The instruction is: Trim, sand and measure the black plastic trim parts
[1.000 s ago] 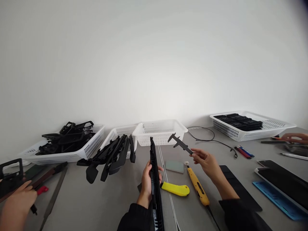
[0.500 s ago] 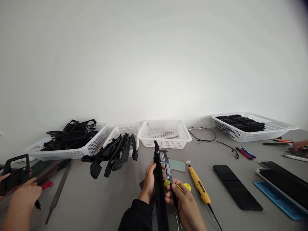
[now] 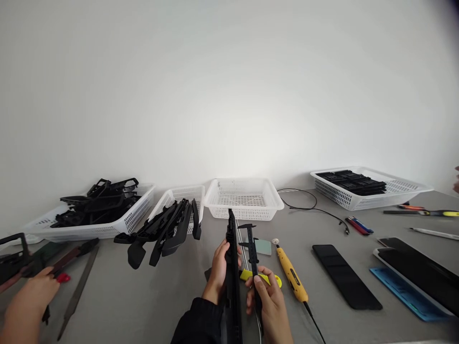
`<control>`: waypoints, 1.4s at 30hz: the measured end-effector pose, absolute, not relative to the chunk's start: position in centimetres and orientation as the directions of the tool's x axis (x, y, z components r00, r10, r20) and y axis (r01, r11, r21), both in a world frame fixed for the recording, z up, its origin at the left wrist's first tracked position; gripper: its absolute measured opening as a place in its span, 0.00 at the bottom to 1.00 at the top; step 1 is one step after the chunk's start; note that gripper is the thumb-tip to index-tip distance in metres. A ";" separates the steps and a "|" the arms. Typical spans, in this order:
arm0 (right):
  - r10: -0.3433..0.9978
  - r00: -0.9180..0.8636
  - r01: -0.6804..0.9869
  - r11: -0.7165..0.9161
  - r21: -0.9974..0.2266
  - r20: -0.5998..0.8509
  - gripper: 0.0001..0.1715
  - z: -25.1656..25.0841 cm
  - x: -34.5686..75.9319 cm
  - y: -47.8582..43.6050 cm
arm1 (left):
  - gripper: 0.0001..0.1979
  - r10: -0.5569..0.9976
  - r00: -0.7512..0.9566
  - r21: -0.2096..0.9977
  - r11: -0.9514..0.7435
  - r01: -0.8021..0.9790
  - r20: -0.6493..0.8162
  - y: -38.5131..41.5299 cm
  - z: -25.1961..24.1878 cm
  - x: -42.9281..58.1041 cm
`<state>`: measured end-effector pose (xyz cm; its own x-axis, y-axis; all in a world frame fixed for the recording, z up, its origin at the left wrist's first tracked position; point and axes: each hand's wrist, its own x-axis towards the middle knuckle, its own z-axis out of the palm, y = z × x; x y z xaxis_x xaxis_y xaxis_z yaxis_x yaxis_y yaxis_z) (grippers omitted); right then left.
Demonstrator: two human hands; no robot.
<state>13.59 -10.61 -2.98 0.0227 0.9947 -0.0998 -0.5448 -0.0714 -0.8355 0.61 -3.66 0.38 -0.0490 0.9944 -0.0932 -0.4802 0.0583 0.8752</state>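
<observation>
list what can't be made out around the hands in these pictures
All in the head view:
Caliper: its scale marks are too small to read.
Long black part: its near end is cut off by the bottom edge.
Yellow knife: partly hidden by the right hand and caliper.
Left hand: some fingers are hidden behind the long black part.
Co-worker's hand at far right: mostly cut off by the right edge.

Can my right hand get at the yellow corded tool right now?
Probably yes: the yellow corded tool lies just right of your right hand, with only the yellow knife poking out between. The hand holds the caliper, though, so it may need freeing first.
</observation>
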 end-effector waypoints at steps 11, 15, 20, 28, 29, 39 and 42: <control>0.995 0.003 -0.417 -0.088 -0.905 -0.098 0.47 -2.7 12.9 -10.9 | 0.19 0.962 -0.211 0.939 0.100 -0.330 -0.176 -3.4 -0.4 0.6; 0.995 0.036 -0.417 -0.073 -0.906 -0.096 0.46 -2.5 13.0 -11.0 | 0.16 0.971 -0.189 0.950 0.082 -0.300 -0.144 -3.6 -0.3 0.9; 0.992 0.059 -0.439 -0.074 -0.896 -0.111 0.46 -2.1 13.3 -11.2 | 0.12 0.988 -0.071 0.973 0.125 -0.194 -0.141 -4.2 0.5 1.1; 0.992 0.079 -0.439 -0.054 -0.897 -0.099 0.48 -1.9 13.4 -11.4 | 0.15 0.998 0.022 0.998 0.060 0.024 -0.061 -4.0 0.2 0.9; 0.991 0.085 -0.443 -0.051 -0.895 -0.099 0.47 -2.0 13.4 -11.5 | 0.15 0.998 0.043 0.999 0.043 0.017 -0.044 -4.0 0.1 1.0; 0.996 0.048 -0.440 -0.042 -0.897 -0.071 0.42 -2.4 13.4 -11.5 | 0.24 0.996 -0.042 0.969 0.068 -0.237 -0.080 -4.1 0.3 0.8; 0.998 0.043 -0.430 -0.029 -0.902 -0.053 0.41 -2.5 13.3 -11.5 | 0.24 0.990 -0.101 0.970 0.073 -0.231 -0.098 -4.0 0.0 0.7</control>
